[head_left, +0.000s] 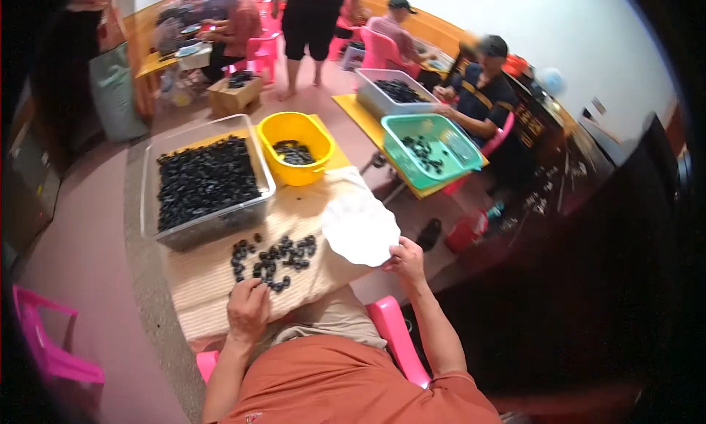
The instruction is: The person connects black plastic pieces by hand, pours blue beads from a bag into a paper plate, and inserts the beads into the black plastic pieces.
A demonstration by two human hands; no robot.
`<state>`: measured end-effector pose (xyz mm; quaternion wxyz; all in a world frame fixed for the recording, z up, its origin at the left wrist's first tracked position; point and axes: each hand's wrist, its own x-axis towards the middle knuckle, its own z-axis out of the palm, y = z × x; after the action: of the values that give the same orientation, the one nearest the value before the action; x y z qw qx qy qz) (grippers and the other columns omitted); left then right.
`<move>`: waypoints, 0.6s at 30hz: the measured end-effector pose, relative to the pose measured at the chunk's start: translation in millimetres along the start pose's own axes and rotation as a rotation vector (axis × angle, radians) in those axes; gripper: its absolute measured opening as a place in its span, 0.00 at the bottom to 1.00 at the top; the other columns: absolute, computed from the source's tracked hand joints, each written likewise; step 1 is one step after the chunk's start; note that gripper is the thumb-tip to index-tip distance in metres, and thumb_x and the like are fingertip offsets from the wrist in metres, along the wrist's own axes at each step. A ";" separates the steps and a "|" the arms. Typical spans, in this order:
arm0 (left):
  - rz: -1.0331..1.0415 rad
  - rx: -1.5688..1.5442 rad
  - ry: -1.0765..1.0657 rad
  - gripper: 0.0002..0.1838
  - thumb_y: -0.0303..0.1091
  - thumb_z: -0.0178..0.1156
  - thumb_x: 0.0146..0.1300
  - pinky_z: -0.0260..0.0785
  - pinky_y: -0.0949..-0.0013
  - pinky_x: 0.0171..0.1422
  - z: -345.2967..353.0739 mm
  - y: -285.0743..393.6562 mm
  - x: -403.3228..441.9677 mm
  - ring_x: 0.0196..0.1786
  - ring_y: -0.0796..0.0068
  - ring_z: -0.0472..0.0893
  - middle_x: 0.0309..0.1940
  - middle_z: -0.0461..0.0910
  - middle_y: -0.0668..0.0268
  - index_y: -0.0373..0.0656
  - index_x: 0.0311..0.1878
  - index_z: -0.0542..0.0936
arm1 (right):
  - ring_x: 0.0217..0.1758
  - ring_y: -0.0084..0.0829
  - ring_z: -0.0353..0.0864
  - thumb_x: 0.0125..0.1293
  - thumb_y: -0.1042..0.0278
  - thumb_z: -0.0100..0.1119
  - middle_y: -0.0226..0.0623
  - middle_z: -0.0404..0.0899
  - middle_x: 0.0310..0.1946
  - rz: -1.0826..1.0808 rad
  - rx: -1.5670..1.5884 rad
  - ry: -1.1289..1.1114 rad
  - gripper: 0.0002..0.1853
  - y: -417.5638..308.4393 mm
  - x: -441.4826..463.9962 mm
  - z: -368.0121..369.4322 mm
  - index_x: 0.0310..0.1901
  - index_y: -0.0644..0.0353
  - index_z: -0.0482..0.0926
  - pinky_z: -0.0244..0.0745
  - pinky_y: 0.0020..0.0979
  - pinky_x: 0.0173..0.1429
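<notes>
Q. What does my right hand show?

A. My right hand (407, 262) has thumb and fingers pinched together on the near rim of a white scalloped plate (359, 229). Holding it by the edge, I presume, leaves its broad face uncovered. The plate lies at the right border of the cream striped cloth (209, 299); whether it also rests on that cloth, I cannot tell.

Q. And my left?

A. My left hand (248, 310) is palm down at the cloth's near edge, fingers loosely bent, their tips at the near side of the scattered black pieces (272, 256). Whether a piece is pinched there, I cannot tell.

Q. Why this layout?

A. The loose pieces lie in front of me, probably for easy reach. Beyond them stand the clear plastic bin (213, 225), heaped with similar black pieces, and, just to its right, the yellow tub (296, 176), holding fewer. Set back so, the two containers seem meant to spare the near cloth, which may itself check rolling.

Q. What adjoins this station?

A. A second table, apart from mine, carries a teal basket (460, 146) and a translucent bin (373, 98), both holding black pieces, beside a seated co-worker (482, 93).
</notes>
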<state>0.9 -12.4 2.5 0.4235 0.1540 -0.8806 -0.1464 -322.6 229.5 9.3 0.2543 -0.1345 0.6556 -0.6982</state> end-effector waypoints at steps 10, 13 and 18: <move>-0.020 -0.016 -0.013 0.08 0.22 0.69 0.61 0.78 0.54 0.51 3.9 -1.1 -0.6 0.46 0.49 0.84 0.44 0.83 0.53 0.37 0.44 0.84 | 0.24 0.26 0.87 0.69 0.69 0.61 0.38 0.88 0.33 -0.133 0.167 0.080 0.14 -12.1 7.1 -8.1 0.53 0.66 0.80 0.87 0.27 0.29; -0.025 -0.009 -0.027 0.09 0.21 0.69 0.61 0.78 0.53 0.51 4.5 0.6 -0.4 0.46 0.49 0.83 0.44 0.83 0.53 0.36 0.45 0.84 | 0.24 0.26 0.87 0.69 0.69 0.61 0.38 0.88 0.33 -0.170 0.193 0.104 0.13 -18.5 6.5 -13.3 0.53 0.65 0.80 0.87 0.28 0.30; -0.028 -0.007 -0.042 0.10 0.20 0.69 0.61 0.78 0.53 0.52 5.8 -2.1 -3.9 0.47 0.49 0.83 0.44 0.83 0.52 0.36 0.46 0.84 | 0.27 0.26 0.88 0.70 0.70 0.60 0.37 0.88 0.34 -0.215 0.248 0.165 0.12 -28.0 10.7 -18.3 0.53 0.64 0.80 0.87 0.29 0.33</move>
<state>-1.1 -12.1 -4.6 0.4032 0.1618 -0.8866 -0.1585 -346.1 239.6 33.4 0.1384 -0.1136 0.5649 -0.8055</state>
